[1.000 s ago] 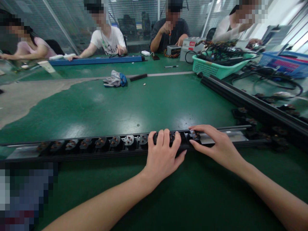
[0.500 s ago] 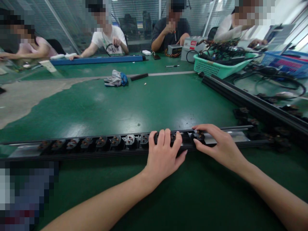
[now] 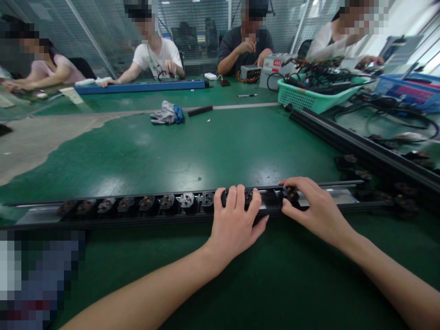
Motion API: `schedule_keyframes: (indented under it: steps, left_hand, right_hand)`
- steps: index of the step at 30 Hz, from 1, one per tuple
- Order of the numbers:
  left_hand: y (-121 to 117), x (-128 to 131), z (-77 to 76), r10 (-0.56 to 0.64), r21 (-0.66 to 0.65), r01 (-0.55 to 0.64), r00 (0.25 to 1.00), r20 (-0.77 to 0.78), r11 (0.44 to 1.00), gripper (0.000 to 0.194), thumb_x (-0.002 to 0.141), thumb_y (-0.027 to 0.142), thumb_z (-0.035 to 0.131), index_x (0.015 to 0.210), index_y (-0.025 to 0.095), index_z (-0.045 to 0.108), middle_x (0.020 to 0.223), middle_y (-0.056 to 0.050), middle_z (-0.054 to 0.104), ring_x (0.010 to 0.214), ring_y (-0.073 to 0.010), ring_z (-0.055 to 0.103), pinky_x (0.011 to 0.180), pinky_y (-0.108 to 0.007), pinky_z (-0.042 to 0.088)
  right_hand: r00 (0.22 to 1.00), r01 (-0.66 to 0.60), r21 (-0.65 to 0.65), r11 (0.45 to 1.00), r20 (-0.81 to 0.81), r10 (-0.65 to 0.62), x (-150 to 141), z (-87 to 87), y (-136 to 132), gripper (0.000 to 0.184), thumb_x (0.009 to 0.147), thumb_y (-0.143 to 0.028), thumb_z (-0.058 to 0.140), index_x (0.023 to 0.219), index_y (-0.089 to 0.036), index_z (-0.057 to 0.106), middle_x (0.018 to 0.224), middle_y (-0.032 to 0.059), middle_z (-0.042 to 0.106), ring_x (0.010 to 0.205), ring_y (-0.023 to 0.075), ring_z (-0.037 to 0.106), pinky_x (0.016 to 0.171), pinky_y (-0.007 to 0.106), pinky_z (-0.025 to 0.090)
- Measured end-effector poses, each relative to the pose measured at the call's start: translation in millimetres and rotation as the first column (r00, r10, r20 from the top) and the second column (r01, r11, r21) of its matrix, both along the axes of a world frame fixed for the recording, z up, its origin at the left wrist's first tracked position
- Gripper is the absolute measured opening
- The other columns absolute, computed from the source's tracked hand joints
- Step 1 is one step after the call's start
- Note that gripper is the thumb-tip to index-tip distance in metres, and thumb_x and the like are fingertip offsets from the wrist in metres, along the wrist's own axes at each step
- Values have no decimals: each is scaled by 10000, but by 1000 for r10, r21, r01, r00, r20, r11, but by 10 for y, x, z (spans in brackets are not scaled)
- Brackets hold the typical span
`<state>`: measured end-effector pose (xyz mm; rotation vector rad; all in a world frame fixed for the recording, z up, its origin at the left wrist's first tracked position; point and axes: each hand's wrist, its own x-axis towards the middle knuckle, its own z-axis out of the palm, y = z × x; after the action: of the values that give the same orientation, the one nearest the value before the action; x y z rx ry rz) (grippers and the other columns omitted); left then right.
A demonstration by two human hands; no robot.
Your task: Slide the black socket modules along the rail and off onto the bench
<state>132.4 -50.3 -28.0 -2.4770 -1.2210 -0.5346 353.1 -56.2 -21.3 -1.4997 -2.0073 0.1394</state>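
A long black channel-shaped rail lies across the table in front of me. Several black socket modules with copper-coloured contacts sit in a row inside it. My left hand curls its fingers over modules near the row's right end, covering part of them, with the thumb along the rail's near edge. To its right, my right hand pinches a single socket module between thumb and fingers within the channel. A short gap separates this module from those under my left hand.
At right lie another black rail and loose socket modules. Beyond stand a green basket of cables and a blue basket. A glove and black strip lie mid-table. Several people sit opposite, by a blue bar.
My right hand has slid slightly to the right along the rail with its socket module, widening the gap. My left hand stays over the row.
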Motion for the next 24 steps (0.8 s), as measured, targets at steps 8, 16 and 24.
schedule_keyframes:
  steps: [8, 16, 24]
  left_hand:
    - [-2, 4, -14, 5, 8, -5, 1000, -2, 1000, 476, 975, 487, 458, 1308, 183, 610, 1270, -200, 605, 1172, -339, 530, 1011, -547, 389]
    - [-4, 2, -17, 3, 8, -3, 1000, 0, 1000, 481, 975, 493, 458, 1311, 182, 605, 1263, -193, 605, 1174, -338, 525, 1026, -550, 380]
    - [-16, 5, -13, 4, -7, -4, 1000, -9, 1000, 498, 980, 505, 446, 1330, 180, 587, 1281, -199, 587, 1177, -343, 517, 1036, -563, 369]
  right_hand:
    - [1000, 8, -10, 1000, 2, -8, -14, 5, 8, 227, 861, -256, 558, 1080, -199, 573, 1082, 107, 660, 1014, 270, 617, 883, 422, 495]
    - [1000, -8, -13, 1000, 0, 8, -14, 25, 3, 194, 869, -256, 542, 1056, -208, 567, 1069, 101, 652, 1015, 266, 608, 891, 416, 487]
    - [998, -13, -18, 1000, 59, 14, -5, 40, 4, 176, 868, -253, 526, 1037, -212, 555, 1031, 102, 635, 1010, 277, 594, 902, 424, 475]
